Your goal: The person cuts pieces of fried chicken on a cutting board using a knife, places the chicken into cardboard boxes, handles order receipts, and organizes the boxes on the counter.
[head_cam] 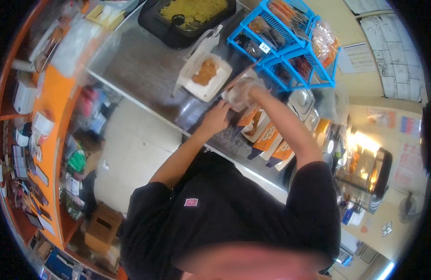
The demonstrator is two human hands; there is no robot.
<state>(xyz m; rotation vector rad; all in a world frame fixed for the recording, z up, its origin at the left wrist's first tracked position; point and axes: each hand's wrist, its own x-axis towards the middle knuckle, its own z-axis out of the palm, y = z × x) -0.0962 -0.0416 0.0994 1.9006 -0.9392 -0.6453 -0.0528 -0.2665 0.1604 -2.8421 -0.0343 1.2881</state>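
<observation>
Crumpled clear plastic (238,94) surrounds the fingers of my right hand (256,95), so their pose is hidden. The fingertips of my left hand (217,117) pinch the near edge of this plastic. A long, thin reddish-brown stick (241,74) slants past it. To the upper left, an open white paper food box (220,77) has its lid folded back, and a golden-brown fried piece (205,71) lies inside. Beneath my right forearm stand several orange-and-white printed food boxes (268,136). One open box there contains fried food (253,124).
Stacked blue plastic baskets (282,52) with packaged goods stand beyond my right hand. A black tray (150,26) bears a tub of yellow crumbs (192,12). The steel counter (131,52) has a front edge near my body. Metal lids (301,101) and a lit display warmer (364,168) are at right.
</observation>
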